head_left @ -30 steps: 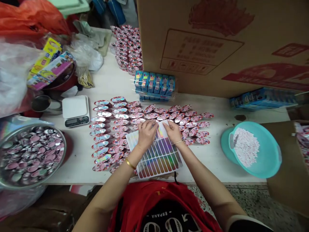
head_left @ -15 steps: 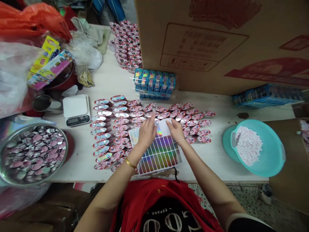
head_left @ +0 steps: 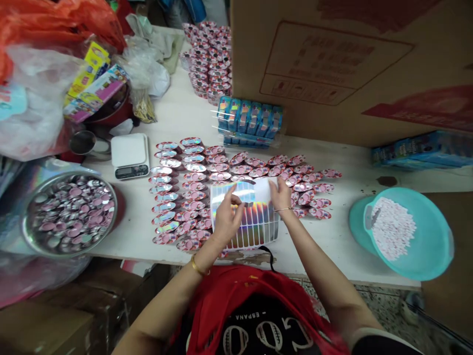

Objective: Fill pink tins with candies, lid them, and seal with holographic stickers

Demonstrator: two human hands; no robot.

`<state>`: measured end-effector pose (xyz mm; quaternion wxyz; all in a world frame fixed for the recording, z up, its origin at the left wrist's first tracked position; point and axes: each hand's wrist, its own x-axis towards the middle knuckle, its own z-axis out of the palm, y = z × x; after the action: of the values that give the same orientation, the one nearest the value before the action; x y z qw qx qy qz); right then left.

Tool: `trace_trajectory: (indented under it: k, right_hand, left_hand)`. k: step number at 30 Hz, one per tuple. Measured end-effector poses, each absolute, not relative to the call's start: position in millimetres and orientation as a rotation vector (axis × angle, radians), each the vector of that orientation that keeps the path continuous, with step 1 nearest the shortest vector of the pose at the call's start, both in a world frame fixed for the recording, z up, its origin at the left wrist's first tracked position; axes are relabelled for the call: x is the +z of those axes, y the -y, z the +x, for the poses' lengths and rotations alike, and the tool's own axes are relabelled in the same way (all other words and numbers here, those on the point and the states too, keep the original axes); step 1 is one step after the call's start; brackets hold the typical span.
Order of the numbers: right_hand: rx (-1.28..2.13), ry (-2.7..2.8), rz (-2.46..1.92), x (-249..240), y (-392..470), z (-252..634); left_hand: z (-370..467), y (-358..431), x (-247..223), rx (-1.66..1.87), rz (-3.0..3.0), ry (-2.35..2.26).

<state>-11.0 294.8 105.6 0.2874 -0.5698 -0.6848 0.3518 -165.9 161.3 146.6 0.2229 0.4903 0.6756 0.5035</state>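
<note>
My left hand (head_left: 228, 217) is over a sheet of shiny holographic stickers (head_left: 258, 229), its fingers curled in and thumb close to them. A small dark strip at the thumb tip looks like a sticker's edge, partly hidden by the fingers. My right hand (head_left: 281, 195) pinches the upper right margin of the sheet, by the bare white backing (head_left: 263, 190). The sheet is tilted above the table's front edge. Beyond and left of it stand rows of small pink-and-red patterned oval packs (head_left: 193, 186); the leftmost ones have silvery tops, others show pink ovals.
A metal bowl of pink and silver discs (head_left: 27, 231) and a white scale (head_left: 129, 150) are at left. Blue packs (head_left: 249, 118) stand before a big carton (head_left: 332, 64). A teal basin (head_left: 434, 236) with small white pieces sits at right.
My left hand has drawn back from the packs to the sheet, its stretched finger now curled. The sheet's upper part has bent upward. The view has shifted slightly.
</note>
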Motion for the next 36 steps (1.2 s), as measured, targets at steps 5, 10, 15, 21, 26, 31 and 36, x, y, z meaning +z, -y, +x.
trace_trajectory:
  k: [5,10,15,21,26,31,36]
  right_hand:
    - [0.963,2.000,-1.337,132,-243,-43]
    - [1.908,1.801,-1.077,143,-152,-104]
    - [2.032,1.809,-1.033,136,-94,-146]
    - [2.039,1.840,-1.076,111,-62,-179]
    - [1.659,2.189,-1.142,97,-46,-196]
    - [1.170,2.498,-1.170,89,-37,-202]
    - [1.003,2.638,-1.106,86,-34,-202]
  left_hand:
    - [-196,-104,167,1.681,0.558,-1.885]
    - [-226,-30,169,1.745,0.202,-1.955]
    - [-243,29,153,1.709,0.066,-2.026]
    - [-273,60,126,1.633,0.149,-2.156]
    - [-295,72,103,1.493,0.308,-2.295]
    - [-309,75,83,1.320,0.552,-2.434]
    - [-314,74,76,1.109,0.656,-2.516]
